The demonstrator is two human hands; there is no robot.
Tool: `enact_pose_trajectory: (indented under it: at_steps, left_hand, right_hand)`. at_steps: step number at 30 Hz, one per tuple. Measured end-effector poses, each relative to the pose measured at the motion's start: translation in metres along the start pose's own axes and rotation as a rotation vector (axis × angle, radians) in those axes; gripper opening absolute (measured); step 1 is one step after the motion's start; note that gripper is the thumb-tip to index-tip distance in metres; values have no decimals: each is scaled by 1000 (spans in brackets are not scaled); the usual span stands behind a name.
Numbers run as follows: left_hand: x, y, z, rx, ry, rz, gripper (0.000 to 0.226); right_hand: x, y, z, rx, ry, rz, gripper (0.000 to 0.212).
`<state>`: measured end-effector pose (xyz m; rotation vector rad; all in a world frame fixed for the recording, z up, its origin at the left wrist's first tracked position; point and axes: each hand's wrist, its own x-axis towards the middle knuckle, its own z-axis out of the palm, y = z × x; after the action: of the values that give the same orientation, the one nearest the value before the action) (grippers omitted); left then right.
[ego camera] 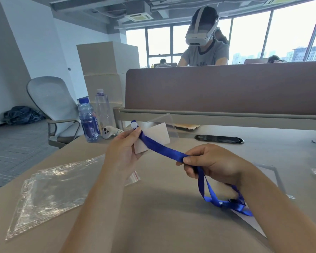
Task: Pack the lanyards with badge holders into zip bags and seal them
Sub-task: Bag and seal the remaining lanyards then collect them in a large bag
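My left hand point(123, 152) holds a clear badge holder point(160, 133) with a white card inside, raised above the table, fingers curled round its near end where the blue lanyard point(162, 147) attaches at a white snap. The ribbon stretches right to my right hand point(210, 164), which pinches it between thumb and fingers. Below that hand the ribbon hangs in loops and trails under my right forearm. Clear zip bags point(49, 194) lie flat on the table to the left, one with a red seal strip near my left wrist.
Two water bottles point(88, 121) and a white controller point(110, 132) stand at the table's far left. A brown partition point(226, 88) bounds the far edge; a person with a headset sits behind it. A clear sleeve with white paper point(268, 181) lies on the right; a black cable slot point(219, 139) sits ahead.
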<state>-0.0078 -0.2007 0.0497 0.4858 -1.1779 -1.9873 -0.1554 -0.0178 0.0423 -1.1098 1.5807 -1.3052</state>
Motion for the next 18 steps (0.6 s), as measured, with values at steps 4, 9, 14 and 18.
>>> enact_pose_trajectory:
  at_steps: [4,9,14,18]
  left_hand:
    - [-5,-2,5,88,-191,-23,16]
    - [-14,-15,10,343,-390,-91,6]
    - [-14,-32,14,716,-422,-67,19]
    - [-13,-42,15,975,-454,34,12]
  right_hand:
    - [-2,10,-13,121,-65,-11,16]
    - [-2,13,-21,191,57,38,11]
    - [-3,7,-25,196,199,80,15]
    - [-3,0,-23,-14,288,86,13]
